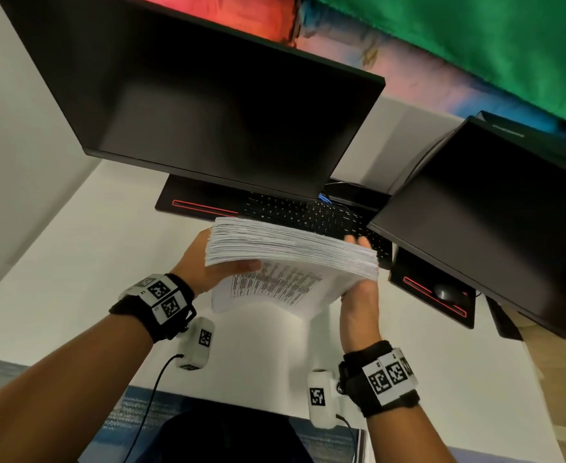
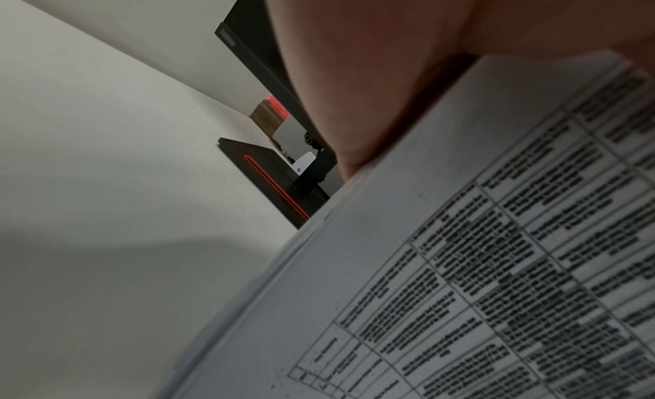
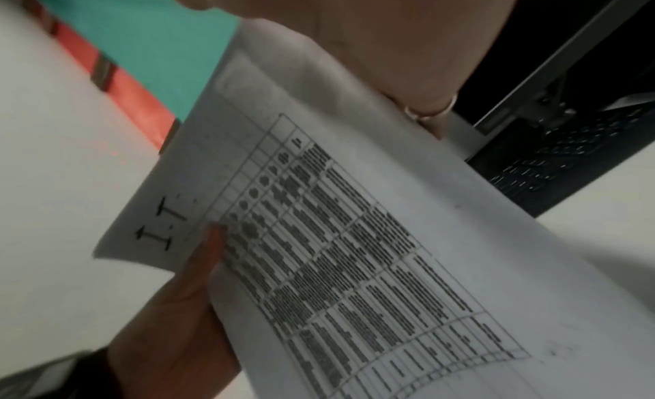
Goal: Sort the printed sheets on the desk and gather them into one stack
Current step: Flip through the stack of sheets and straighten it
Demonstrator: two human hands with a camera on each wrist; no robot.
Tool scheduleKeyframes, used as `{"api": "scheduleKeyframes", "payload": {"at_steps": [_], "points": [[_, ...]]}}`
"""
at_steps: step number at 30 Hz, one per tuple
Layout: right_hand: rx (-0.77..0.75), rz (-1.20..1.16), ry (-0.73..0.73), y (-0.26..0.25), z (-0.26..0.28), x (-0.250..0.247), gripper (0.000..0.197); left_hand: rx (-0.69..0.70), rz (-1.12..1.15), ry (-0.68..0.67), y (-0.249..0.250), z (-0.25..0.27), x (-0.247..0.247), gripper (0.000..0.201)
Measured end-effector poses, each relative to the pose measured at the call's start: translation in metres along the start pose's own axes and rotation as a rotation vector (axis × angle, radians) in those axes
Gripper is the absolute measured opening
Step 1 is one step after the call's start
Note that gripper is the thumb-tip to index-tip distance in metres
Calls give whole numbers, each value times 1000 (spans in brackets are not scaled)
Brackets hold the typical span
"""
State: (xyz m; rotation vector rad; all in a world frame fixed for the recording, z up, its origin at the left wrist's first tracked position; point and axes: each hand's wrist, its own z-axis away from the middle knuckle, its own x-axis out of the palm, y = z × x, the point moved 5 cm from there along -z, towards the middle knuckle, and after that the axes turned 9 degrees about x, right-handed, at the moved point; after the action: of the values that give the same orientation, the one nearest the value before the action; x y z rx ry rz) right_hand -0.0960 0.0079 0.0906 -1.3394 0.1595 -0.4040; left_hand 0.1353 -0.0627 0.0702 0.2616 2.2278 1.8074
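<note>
A thick stack of printed sheets (image 1: 291, 248) is held on edge above the white desk (image 1: 91, 245), its top edge fanned and uneven. The sheet facing me (image 1: 275, 289) carries a printed table; the same table shows on the sheet (image 2: 460, 265) in the left wrist view and on the sheet (image 3: 354, 251) in the right wrist view. My left hand (image 1: 204, 265) grips the stack's left side, thumb across the front. On the right side my right hand (image 1: 358, 295) clasps the stack, its fingertips (image 1: 358, 240) showing behind. My left thumb (image 3: 188, 307) and right palm (image 3: 372, 41) press the paper.
A large dark monitor (image 1: 208, 111) hangs over the far desk, a second monitor (image 1: 492, 228) stands at the right. A black keyboard (image 1: 308, 212) lies just behind the stack. A mouse (image 1: 445, 292) sits on the right monitor's base. The desk's front edge (image 1: 241, 406) is close below.
</note>
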Motion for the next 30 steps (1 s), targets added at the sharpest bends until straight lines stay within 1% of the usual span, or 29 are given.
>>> {"api": "scheduleKeyframes", "payload": {"at_steps": [1, 2, 3, 4, 6, 7, 8, 9, 10, 12, 13, 14, 15, 16, 17, 18, 19, 20, 21, 22, 23, 24, 26, 28, 30], "points": [[-23, 28, -5, 2, 1, -1, 83, -4, 0, -19, 1, -1, 1, 48], [-20, 22, 17, 5, 0, -4, 82, 2, 4, -28, 2, -1, 2, 44], [-11, 8, 36, 8, -2, -6, 87, 6, 16, -31, 4, -1, 2, 40], [-9, 8, 22, 10, -1, -6, 94, 4, 27, -30, 5, -1, 1, 38], [17, 54, 1, 18, -4, -4, 107, -31, 37, -19, 0, -2, 0, 41], [33, 90, -11, 24, -7, -5, 108, -38, 42, -21, 1, -3, 1, 41], [55, 119, -10, 28, -10, -6, 101, -37, 45, -22, 0, -4, 0, 39], [86, 146, -4, 32, -13, -6, 90, -65, 39, -18, -4, -3, 0, 39], [115, 174, 1, 40, -19, -10, 85, -85, 50, -14, -6, -1, -1, 41], [135, 195, 32, 48, -27, -16, 101, -109, 108, -32, -8, 4, -1, 46], [159, 195, 32, 52, -30, -17, 101, -125, 139, -34, -8, 4, 2, 48], [203, 223, 23, 54, -31, -15, 89, -115, 159, -24, -6, 3, 4, 50], [272, 253, 21, 57, -30, -13, 73, -178, 152, 24, -5, 2, 8, 52], [343, 259, 5, 61, -30, -12, 60, -243, 99, 93, -7, 3, 9, 40], [403, 257, 5, 62, -30, -14, 53, -334, 72, 119, 5, 13, 10, 28], [441, 277, 17, 62, -31, -17, 49, -374, 49, 121, 0, 18, 7, 31], [439, 282, 58, 58, -35, -21, 44, -406, 35, 157, -14, 19, -2, 38], [348, 266, 79, 51, -41, -21, 37, -382, 30, 205, -33, 16, -10, 43], [253, 261, 78, 43, -45, -18, 30, -327, -9, 233, -38, 14, -16, 48], [171, 273, 67, 38, -46, -15, 26, -253, -33, 196, -33, 13, -17, 47], [124, 270, 49, 38, -44, -13, 23, -171, -90, 162, -25, 10, -16, 41], [90, 255, 26, 35, -41, -9, 20, -104, -123, 166, -16, 8, -16, 35], [53, 210, 3, 36, -40, -7, 21, 3, -170, 200, -4, 4, -16, 30], [51, 231, -17, 37, -36, -4, 18, 29, -218, 172, -4, 5, -14, 27], [52, 275, -23, 42, -32, -1, 16, 6, -273, 157, -6, 7, -12, 25]]}}
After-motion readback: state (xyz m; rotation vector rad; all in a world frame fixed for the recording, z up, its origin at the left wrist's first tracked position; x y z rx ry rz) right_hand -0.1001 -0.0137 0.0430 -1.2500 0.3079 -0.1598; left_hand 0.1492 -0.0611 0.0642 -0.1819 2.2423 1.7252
